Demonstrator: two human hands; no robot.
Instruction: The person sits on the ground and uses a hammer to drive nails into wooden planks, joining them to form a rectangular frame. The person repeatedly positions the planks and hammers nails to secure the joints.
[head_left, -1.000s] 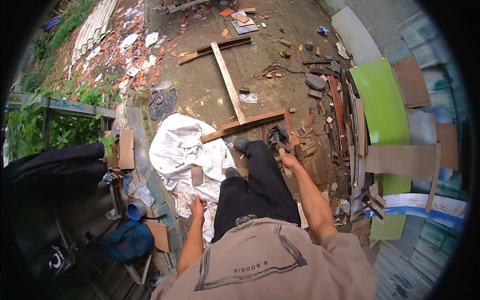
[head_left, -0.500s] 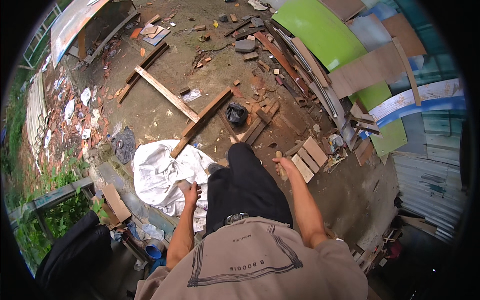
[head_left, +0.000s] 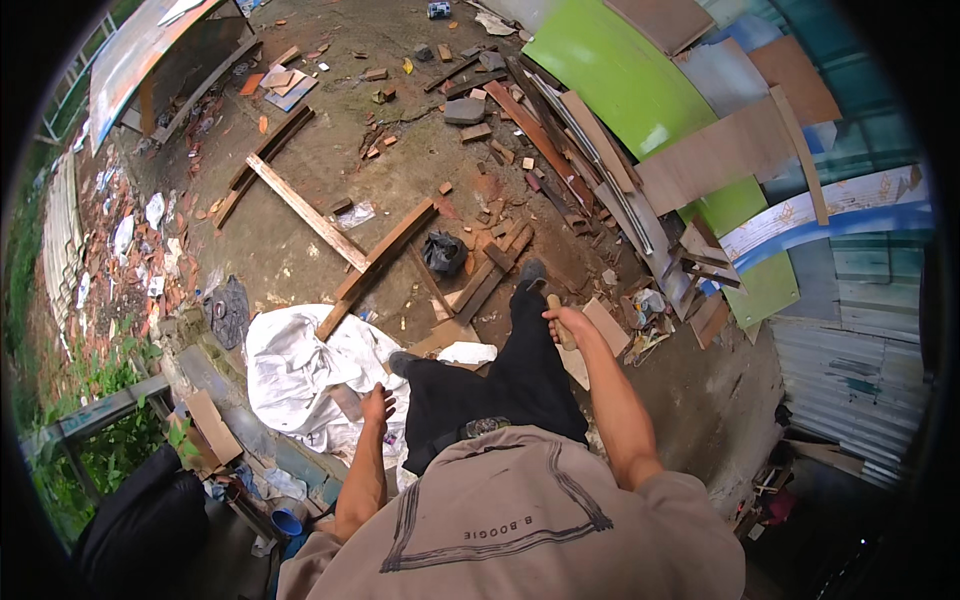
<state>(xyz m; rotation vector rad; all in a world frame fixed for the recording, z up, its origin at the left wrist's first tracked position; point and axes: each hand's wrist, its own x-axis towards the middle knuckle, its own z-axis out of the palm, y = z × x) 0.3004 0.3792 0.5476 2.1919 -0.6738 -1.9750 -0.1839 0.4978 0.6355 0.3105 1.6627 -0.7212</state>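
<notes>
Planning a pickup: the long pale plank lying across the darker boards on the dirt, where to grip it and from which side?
Probably grip the pale plank toward its upper-left end, coming down from above with fingers across its narrow width. That stretch lies flat on open dirt. Its lower-right end meets the dark board, and scraps crowd that side. Right hand holds a wooden handle; left hand looks empty.

A white sheet (head_left: 300,375) is lying crumpled on the dirt ground (head_left: 400,180). Long wooden planks (head_left: 345,240) are crossing each other beyond it, with a black bag (head_left: 443,252) sitting just beside them. A green panel (head_left: 630,90) is leaning among brown boards (head_left: 715,155) near corrugated metal sheeting (head_left: 840,380).
</notes>
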